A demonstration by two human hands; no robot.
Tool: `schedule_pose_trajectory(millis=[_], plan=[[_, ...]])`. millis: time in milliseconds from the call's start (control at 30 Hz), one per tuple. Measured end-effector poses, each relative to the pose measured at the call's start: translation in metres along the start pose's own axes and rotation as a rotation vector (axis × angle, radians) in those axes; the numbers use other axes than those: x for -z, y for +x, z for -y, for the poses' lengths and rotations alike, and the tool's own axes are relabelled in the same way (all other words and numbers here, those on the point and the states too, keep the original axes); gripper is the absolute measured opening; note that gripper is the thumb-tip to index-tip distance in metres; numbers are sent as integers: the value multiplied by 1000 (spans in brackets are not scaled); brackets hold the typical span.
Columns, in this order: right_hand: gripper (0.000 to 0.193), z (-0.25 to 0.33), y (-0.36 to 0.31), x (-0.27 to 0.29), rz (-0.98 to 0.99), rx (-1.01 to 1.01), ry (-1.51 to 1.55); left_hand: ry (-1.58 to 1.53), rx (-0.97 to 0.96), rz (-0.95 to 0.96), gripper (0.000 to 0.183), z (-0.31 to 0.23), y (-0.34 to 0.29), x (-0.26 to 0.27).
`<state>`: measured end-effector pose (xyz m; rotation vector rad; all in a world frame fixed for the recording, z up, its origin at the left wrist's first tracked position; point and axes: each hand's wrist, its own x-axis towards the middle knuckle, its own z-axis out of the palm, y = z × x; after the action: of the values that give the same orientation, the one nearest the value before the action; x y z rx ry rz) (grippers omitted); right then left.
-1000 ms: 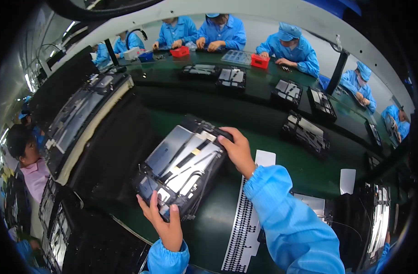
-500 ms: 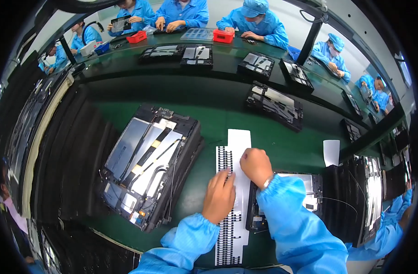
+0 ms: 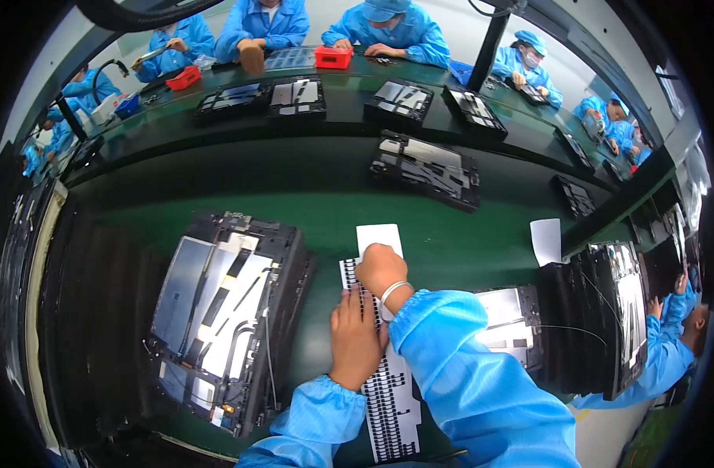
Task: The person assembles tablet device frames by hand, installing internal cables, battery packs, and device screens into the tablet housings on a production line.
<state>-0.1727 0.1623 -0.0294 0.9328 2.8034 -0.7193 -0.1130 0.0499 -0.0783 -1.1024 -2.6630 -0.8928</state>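
Note:
A long white sheet [image 3: 408, 417] with rows of small black adhesive pieces [image 3: 383, 417] lies on the green table in front of me. My left hand [image 3: 355, 343] rests flat on it, fingers stretched toward its far end. Just beyond those fingertips, my right hand [image 3: 383, 269] is closed with bent fingers over the sheet's upper part. Whatever its fingertips pinch, if anything, is hidden beneath the hand. Partly behind my right sleeve lies an opened tablet-like device [image 3: 513, 316] with silver panels and a thin wire.
To the left stands a stack of opened devices [image 3: 217, 304], beside black stacked parts [image 3: 107, 312]. Another stack [image 3: 626, 312] rises at the right, near a white paper [image 3: 546, 240]. Farther off lies one more device [image 3: 427, 168]; co-workers in blue sit behind a raised shelf with red bins [image 3: 334, 57].
My right hand has moved from the sheet's right edge onto it, closer to my left fingertips. The whole view has shifted, with the far scene sliding left.

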Motion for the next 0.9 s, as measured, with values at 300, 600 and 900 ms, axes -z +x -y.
schedule_pose_trajectory(millis=[300, 600, 900], plan=[[17, -44, 16, 49, -248, 283, 214, 53, 46, 56, 50, 4, -1, 7], [15, -198, 78, 116, -350, 14, 801, -243, 142, -297, 37, -10, 106, 12], [23, -179, 134, 52, -294, -34, 718, -553, 438, -73, 44, 91, 246, -71]])
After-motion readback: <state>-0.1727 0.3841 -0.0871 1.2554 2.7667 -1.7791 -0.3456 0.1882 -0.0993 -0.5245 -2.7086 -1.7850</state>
